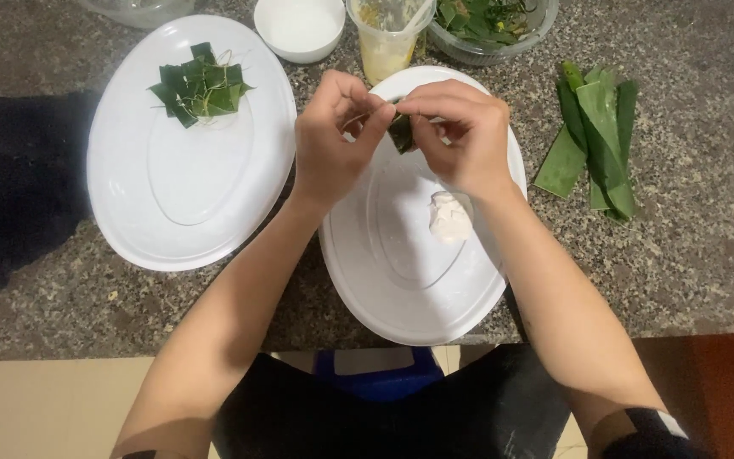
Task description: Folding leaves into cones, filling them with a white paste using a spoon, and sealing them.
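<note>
While both the left hand (333,140) and right hand (460,136) pinch the small leaf parcel (401,133) with closed fingers, a loosened fold could let it unwrap over the plate (401,289).

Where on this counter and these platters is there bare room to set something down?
Free: the lower half of the left platter below the leaf parcels; the counter below the leaf strips; the near end of the right platter beside the dough lump. Crowded: the far edge, with bowl, cup and both hands.
</note>
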